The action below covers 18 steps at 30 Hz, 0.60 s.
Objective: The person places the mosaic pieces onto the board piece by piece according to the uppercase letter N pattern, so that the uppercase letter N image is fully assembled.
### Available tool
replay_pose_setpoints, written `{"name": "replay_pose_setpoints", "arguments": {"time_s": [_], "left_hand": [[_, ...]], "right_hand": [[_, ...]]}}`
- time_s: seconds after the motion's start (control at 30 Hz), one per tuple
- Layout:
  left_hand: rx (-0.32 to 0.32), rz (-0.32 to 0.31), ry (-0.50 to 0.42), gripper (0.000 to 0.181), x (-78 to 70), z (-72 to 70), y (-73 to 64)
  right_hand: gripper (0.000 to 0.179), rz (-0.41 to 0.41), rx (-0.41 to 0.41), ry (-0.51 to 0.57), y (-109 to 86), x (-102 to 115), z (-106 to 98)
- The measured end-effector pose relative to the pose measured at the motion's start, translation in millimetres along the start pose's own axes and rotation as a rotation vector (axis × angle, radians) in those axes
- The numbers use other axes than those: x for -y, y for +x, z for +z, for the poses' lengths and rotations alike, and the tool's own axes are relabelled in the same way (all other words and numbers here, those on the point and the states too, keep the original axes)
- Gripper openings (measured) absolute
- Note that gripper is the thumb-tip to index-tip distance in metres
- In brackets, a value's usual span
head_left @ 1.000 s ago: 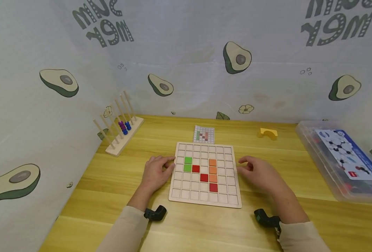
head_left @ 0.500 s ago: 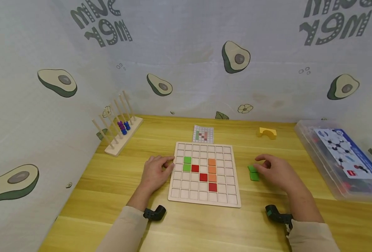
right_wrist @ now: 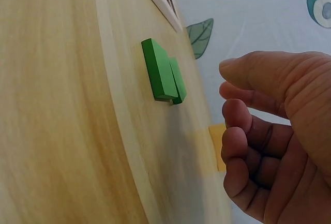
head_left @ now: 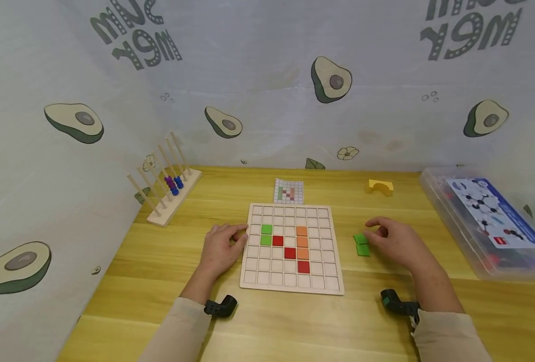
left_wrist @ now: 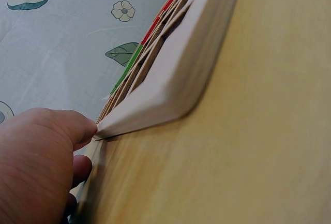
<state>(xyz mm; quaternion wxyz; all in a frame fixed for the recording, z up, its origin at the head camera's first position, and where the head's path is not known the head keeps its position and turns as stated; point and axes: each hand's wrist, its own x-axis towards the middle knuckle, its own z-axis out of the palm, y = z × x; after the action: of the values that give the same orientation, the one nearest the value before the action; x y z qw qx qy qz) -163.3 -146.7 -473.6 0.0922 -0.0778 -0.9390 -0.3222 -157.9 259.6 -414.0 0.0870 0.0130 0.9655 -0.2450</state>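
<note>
A wooden grid board (head_left: 254, 266) lies at the middle of the table, with green tiles (head_left: 266, 229), red tiles (head_left: 290, 253) and orange tiles (head_left: 301, 242) in some cells. My left hand (head_left: 219, 250) rests at its left edge, the fingertips touching the rim; the left wrist view shows this contact near a board corner. Two loose green tiles (head_left: 362, 250) lie right of the board, side by side and slightly offset. Just right of them is my right hand (head_left: 396, 244), fingers loosely bent and holding nothing. In the right wrist view, a gap separates the thumb from the loose tiles (right_wrist: 159, 71).
Behind the board lies a small printed grid card (head_left: 288, 191). A peg rack (head_left: 172, 201) with purple and blue beads stands at the left. A yellow arch block (head_left: 379, 187) sits at the back right, near a clear plastic box (head_left: 457, 236).
My right hand has moved right, away from the board's edge, and the two loose green tiles have come into view beside it. The left hand stays at the board. The head view has shifted slightly.
</note>
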Motion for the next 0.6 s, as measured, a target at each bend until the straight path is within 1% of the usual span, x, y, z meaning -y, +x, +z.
{"name": "replay_pose_setpoints", "arguments": {"time_s": [0.23, 0.33, 0.47, 0.6], "left_hand": [[-0.01, 0.01, -0.006, 0.028, 0.8, -0.7, 0.1], [-0.012, 0.013, 0.003, 0.028, 0.9, -0.4, 0.3], [-0.012, 0.016, 0.017, 0.028, 0.9, 0.0, 0.4], [-0.009, 0.015, 0.019, 0.028, 1.4, 0.6, 0.5]], "right_hand": [[0.045, 0.023, 0.006, 0.012, 3.0, -7.0, -1.4], [0.041, -0.012, 0.016, 0.007, 3.8, -12.2, -1.8], [0.034, -0.068, 0.071, -0.003, 4.1, -15.7, -0.4], [0.035, -0.072, 0.11, 0.01, 3.7, -14.1, 2.6]]}}
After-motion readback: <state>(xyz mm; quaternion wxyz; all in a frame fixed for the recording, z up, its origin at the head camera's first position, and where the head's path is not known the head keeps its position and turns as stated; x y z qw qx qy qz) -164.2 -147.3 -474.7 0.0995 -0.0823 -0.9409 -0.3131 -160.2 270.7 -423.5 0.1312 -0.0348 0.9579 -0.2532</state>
